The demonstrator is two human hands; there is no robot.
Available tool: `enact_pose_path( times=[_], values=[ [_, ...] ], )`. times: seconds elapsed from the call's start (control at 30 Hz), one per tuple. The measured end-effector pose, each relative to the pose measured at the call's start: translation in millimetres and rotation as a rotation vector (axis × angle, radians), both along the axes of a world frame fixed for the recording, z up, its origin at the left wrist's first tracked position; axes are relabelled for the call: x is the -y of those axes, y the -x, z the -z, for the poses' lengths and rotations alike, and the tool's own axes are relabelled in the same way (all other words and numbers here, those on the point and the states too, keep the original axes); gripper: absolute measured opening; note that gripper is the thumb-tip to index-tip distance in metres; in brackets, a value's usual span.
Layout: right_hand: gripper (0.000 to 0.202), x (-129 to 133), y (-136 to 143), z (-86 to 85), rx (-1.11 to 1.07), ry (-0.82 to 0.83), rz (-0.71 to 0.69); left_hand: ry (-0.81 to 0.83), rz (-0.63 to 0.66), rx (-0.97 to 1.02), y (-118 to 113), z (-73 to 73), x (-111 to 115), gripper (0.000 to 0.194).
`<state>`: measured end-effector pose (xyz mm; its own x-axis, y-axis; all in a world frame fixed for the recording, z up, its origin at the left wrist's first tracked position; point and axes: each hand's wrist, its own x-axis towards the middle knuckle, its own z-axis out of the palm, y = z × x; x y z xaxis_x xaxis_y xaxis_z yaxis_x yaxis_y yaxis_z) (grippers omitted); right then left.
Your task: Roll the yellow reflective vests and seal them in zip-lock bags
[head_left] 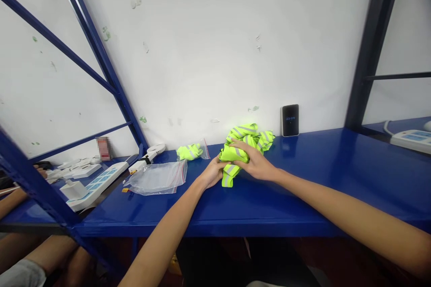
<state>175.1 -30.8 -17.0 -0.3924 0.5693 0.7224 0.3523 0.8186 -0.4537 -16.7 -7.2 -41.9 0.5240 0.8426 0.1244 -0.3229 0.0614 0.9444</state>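
My left hand and my right hand are closed around a folded bundle of neon-yellow reflective strap just above the blue table. One strap end hangs below the bundle, between the hands. Directly behind lies a loose heap of the same yellow strap with grey bands; whether it joins the held bundle is hidden by my right hand. Left of my hands, another yellow bundle sits at a clear zip bag. Nearer my left forearm, flat clear zip bags lie stacked.
A phone leans upright against the wall. A small white fan lies by the blue frame post. Power strips stand on the left and far right. Another person's arm and legs show at the left edge.
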Motion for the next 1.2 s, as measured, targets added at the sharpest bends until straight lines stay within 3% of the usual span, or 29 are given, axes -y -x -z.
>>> enact_pose_path(
  times=[0.23, 0.47, 0.63, 0.83, 0.97, 1.1, 1.2],
  values=[
    [0.061, -4, 2, 11.4, 0.134, -0.192, -0.043, 0.094, -0.008, 0.137, 0, -1.5, 3, 0.039],
    [0.064, -6, -1, 10.6, 0.290, -0.269, -0.021, 0.104, -0.050, 0.220, -1, -7.6, 9, 0.088],
    [0.062, -12, -4, 13.2, 0.348, -0.273, 0.006, 0.070, -0.100, 0.154, -1, -6.6, 11, 0.106],
    [0.063, 1, -6, 11.4, 0.432, -0.220, -0.066, 0.126, -0.134, 0.065, -2, -1.9, 14, 0.110],
    [0.070, 1, -2, 14.0, 0.439, -0.203, -0.030, 0.140, -0.156, 0.100, -3, -1.9, 13, 0.110],
    [0.055, -9, -3, 14.7, 0.473, -0.254, -0.013, 0.144, -0.114, 0.108, -1, -7.2, 14, 0.106],
    [0.042, -9, -8, 8.5, 0.444, -0.230, -0.063, 0.144, -0.010, 0.073, 6, -12.4, 16, 0.098]
  ],
)
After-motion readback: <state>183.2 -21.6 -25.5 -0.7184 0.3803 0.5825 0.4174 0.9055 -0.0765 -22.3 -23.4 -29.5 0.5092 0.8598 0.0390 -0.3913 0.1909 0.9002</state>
